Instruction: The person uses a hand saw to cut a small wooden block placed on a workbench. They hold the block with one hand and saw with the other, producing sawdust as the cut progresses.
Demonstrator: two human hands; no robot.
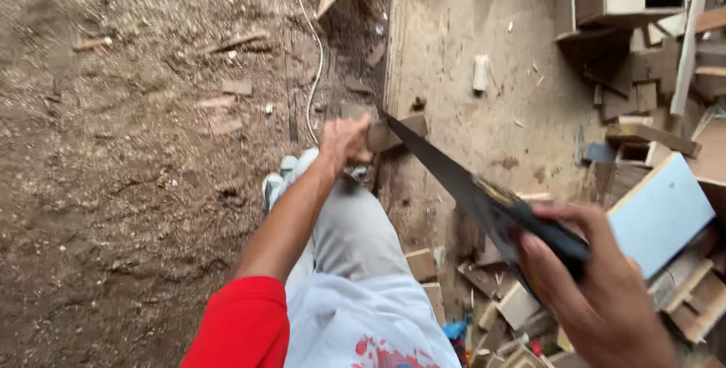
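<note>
One hand saw (454, 175) with a long, dark, tapering blade runs diagonally across the middle of the view. Its tip rests on a small wooden block (393, 132) at the near edge of a plywood work surface (469, 43). The block is brown, short and rectangular, and it hangs slightly past the board's edge.

The left hand (342, 141) is clenched around the outer end of the block, pressing it against the edge. The right hand (597, 285), close to the camera, is wrapped tight around the saw's dark handle, with the index finger lying along it.

Below the hands are one grey trouser leg (355, 232) and one pale shoe (283, 179) standing on sawdust-covered ground (128, 186). A red sleeve (242, 326) covers the left upper arm.

One white cable (316, 58) trails across the ground beside the board. One light blue panel (662, 213) lies tilted at the right, among a heap of wood offcuts (514, 307) too jumbled to count. One small pale scrap (480, 73) lies on the plywood. No labels or signs can be made out.
</note>
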